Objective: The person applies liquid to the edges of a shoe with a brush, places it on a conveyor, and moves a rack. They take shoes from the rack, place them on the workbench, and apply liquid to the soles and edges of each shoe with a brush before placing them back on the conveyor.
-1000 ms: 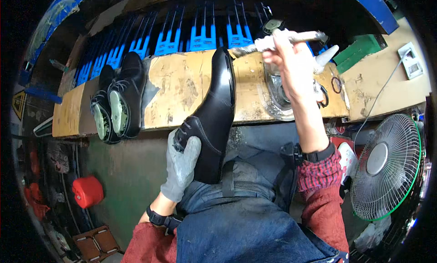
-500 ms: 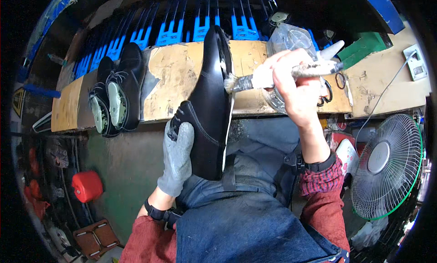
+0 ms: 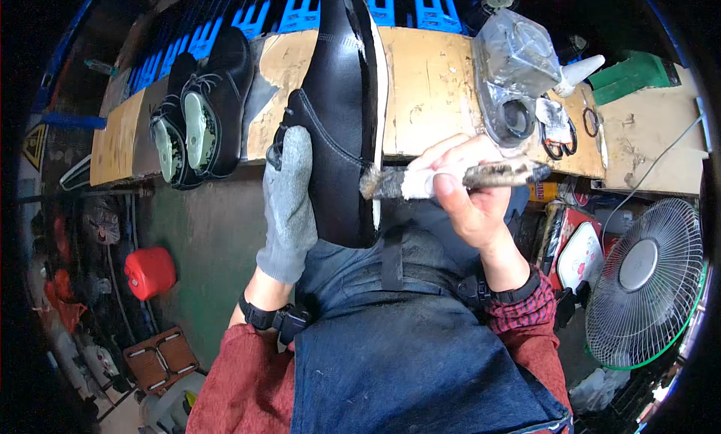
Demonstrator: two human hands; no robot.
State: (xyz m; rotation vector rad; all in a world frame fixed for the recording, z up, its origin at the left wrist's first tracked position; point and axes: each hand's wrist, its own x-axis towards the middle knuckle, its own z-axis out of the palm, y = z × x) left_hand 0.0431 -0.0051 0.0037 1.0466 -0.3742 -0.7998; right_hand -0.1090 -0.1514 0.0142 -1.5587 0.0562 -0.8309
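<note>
Black leather lace-up shoe (image 3: 338, 141): right edge's white, far edge hidden

It's upper centre, and a white band (image 3: 381, 81) already runs down most of that edge. Can't tell what's left on the other side. Grey-gloved left hand (image 3: 289, 201) presses its thumb on, other fingers mostly hidden. Bare right hand (image 3: 481, 212) pinches a white-smeared brush (image 3: 390, 184), bristles at the lower right edge. Two black lace-ups with pale green soles (image 3: 225, 81) sit upper left.

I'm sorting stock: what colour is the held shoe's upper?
The shoe's upper is black, clearest in the head view.
</note>
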